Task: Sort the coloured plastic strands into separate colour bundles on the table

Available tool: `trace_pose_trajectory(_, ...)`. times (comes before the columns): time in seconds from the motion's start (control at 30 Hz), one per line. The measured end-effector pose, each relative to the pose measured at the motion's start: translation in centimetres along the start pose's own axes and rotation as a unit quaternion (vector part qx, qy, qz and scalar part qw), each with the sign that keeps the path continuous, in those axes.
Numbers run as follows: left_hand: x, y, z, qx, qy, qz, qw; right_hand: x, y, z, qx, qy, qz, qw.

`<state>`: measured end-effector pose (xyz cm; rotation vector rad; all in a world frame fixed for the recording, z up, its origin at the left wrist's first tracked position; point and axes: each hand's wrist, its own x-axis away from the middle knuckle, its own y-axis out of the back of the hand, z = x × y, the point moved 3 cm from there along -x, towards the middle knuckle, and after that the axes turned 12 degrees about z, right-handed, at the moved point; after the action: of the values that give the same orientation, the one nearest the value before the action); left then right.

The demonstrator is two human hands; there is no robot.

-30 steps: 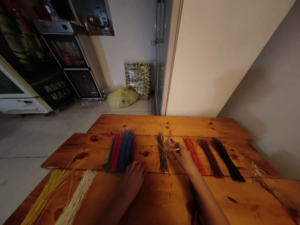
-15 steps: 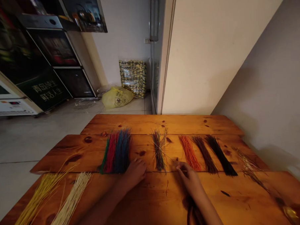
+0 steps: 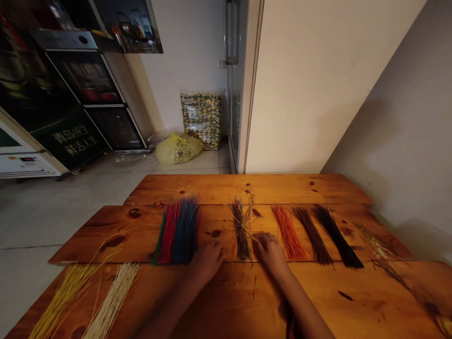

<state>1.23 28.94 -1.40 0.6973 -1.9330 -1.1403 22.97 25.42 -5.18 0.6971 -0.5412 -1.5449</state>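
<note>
A mixed-colour bundle of thin strands (image 3: 242, 233) lies in the middle of the wooden table, with several pale strands crossing over it. My right hand (image 3: 269, 250) is at its right side, fingertips pinched together at the end of a thin pale strand. To the left of that bundle, my left hand (image 3: 209, 257) rests low with its fingers curled inward; anything inside them is hidden. It is nearest to the blue strands (image 3: 187, 231), which lie beside red strands (image 3: 169, 231) and a narrow green strip (image 3: 159, 246).
Orange (image 3: 289, 232), brown (image 3: 312, 235) and black strands (image 3: 337, 237) lie to the right. Yellow (image 3: 59, 306) and cream strands (image 3: 108, 309) are at the front left. Loose scraps (image 3: 379, 247) sit near the right edge of the plank table (image 3: 247, 308).
My right hand has moved left, up to the mixed bundle. My left hand stays in nearly the same place. The whole view has shifted slightly.
</note>
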Motion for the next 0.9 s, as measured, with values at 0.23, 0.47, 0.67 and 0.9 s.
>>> trace_pose_trajectory(0.23, 1.4, -2.8, -0.4, 0.008, 0.037, 0.015, 0.999, 1.3, -0.8, -0.7, 0.01, 0.006, -0.028, 1.0)
trace_pose_trajectory(0.47, 1.0, -2.1, -1.9, -0.05, 0.059, 0.042, 0.996, 1.5, -1.1, 0.3, 0.043, 0.018, -0.029, 0.999)
trace_pose_trajectory(0.67, 0.4, -3.3, -2.0, -0.086, 0.082, 0.081, 0.99, 2.2, -1.4, 1.3, 0.054, 0.008, -0.038, 0.998)
trace_pose_trajectory(0.9, 0.7, -4.0, -1.3, -0.1, 0.076, 0.107, 0.986, 3.3, -1.5, 1.7, 0.016, -0.006, -0.056, 0.998)
